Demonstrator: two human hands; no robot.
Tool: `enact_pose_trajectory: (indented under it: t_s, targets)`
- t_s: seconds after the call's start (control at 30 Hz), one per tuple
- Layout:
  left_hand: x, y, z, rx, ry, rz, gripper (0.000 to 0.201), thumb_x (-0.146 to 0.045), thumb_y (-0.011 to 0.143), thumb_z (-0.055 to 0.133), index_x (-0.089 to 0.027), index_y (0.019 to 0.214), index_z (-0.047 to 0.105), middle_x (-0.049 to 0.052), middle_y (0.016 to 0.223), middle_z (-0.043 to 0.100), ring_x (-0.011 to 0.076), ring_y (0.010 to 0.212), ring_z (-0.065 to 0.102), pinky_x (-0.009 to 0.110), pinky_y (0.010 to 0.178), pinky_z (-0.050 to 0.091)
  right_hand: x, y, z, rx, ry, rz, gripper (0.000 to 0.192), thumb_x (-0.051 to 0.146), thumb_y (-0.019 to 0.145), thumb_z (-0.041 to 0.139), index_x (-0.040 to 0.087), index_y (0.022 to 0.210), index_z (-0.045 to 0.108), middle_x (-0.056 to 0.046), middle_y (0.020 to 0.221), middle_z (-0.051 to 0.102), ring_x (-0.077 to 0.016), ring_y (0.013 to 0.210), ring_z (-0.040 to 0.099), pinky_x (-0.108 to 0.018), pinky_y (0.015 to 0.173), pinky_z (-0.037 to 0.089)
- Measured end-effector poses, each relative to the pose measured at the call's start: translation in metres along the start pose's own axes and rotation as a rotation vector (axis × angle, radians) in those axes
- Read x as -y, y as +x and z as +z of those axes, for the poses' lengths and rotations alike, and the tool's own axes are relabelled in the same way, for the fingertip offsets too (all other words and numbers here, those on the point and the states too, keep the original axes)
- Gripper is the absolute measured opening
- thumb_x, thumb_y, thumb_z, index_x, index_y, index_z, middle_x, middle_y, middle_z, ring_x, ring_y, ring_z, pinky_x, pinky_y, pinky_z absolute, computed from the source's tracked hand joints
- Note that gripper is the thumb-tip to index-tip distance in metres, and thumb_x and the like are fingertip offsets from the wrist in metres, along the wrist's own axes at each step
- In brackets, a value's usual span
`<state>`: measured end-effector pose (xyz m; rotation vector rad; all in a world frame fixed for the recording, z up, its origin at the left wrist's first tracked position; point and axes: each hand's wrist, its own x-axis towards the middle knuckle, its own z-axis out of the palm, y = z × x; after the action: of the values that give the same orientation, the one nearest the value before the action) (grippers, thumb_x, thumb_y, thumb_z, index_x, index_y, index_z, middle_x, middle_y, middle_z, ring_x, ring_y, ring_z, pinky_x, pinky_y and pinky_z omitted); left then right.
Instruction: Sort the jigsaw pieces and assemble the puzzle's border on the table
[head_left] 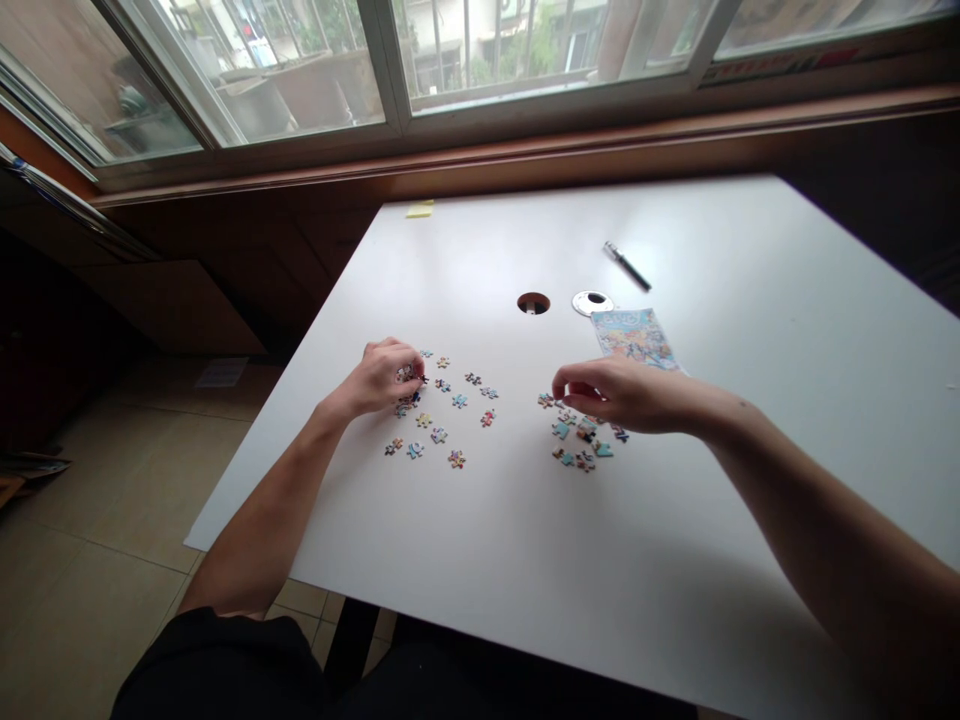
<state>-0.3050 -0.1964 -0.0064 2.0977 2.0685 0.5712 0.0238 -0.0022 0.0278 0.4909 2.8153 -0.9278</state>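
Puzzle pieces (439, 415) look light, thin (best pinched at edges); left hand (382, 378) fingers curl on some, right hand (619, 393) at three o'clock pinches one

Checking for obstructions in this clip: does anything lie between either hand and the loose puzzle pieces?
Nothing visible. The left hand already rests on the left scatter of puzzle pieces, and the right hand sits directly over the right cluster.

This looks like a room in a home or a small office; a white desk (675, 560) with a cable hole (533, 302) stands under a wide sliding window (390, 60) at 12 o'clock; tiled floor (90, 560) at 8 o'clock; buildings outside.
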Motion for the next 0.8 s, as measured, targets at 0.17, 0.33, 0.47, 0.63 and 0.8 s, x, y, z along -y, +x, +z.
enact_pose_trajectory:
  t_s: [0.17, 0.33, 0.47, 0.63, 0.8]
  targets:
    - [0.004, 0.001, -0.007, -0.152, -0.193, -0.082, 0.011, -0.031, 0.084, 0.070, -0.022, 0.091, 0.070, 0.003, 0.093, 0.072, 0.0211, 0.097, 0.063, 0.035, 0.085, 0.049, 0.006, 0.002, 0.003, -0.018, -0.013, -0.054, 0.022, 0.032, 0.093, 0.050, 0.023, 0.102, 0.069, -0.003, 0.085, 0.071, -0.0151, 0.070, 0.062, -0.027, 0.062, 0.042]
    - [0.008, 0.003, -0.008, -0.288, -0.323, -0.154, 0.021, -0.036, 0.084, 0.073, -0.019, 0.095, 0.070, 0.005, 0.092, 0.073, 0.0197, 0.090, 0.068, 0.037, 0.087, 0.053, 0.011, 0.007, 0.009, -0.063, -0.004, -0.042, 0.020, 0.033, 0.092, 0.052, 0.023, 0.098, 0.067, -0.002, 0.077, 0.067, -0.0140, 0.064, 0.058, -0.028, 0.061, 0.040]
    - [0.002, 0.004, -0.005, -0.303, -0.555, -0.168, 0.024, -0.036, 0.083, 0.075, -0.016, 0.095, 0.070, 0.006, 0.088, 0.073, 0.0186, 0.082, 0.069, 0.035, 0.079, 0.058, 0.021, 0.012, 0.011, -0.118, 0.001, -0.048, 0.017, 0.032, 0.091, 0.053, 0.022, 0.094, 0.066, -0.001, 0.076, 0.066, -0.0130, 0.062, 0.055, -0.028, 0.058, 0.039]
    - [-0.023, 0.005, 0.003, -0.206, -0.808, -0.190, 0.026, -0.035, 0.080, 0.080, -0.015, 0.095, 0.071, 0.007, 0.083, 0.072, 0.0163, 0.073, 0.067, 0.031, 0.065, 0.058, 0.045, 0.042, 0.021, -0.239, 0.182, -0.069, 0.018, 0.032, 0.091, 0.058, 0.020, 0.100, 0.068, -0.003, 0.079, 0.069, -0.0139, 0.068, 0.060, -0.029, 0.063, 0.045]
    - [-0.042, 0.005, 0.010, -0.127, -0.895, -0.160, 0.028, -0.037, 0.079, 0.081, -0.014, 0.094, 0.072, 0.006, 0.079, 0.072, 0.0157, 0.070, 0.067, 0.030, 0.064, 0.057, 0.069, 0.090, 0.043, -0.230, 0.653, -0.068, 0.024, 0.030, 0.086, 0.069, 0.018, 0.106, 0.065, -0.008, 0.090, 0.072, -0.0149, 0.072, 0.064, -0.029, 0.061, 0.052]
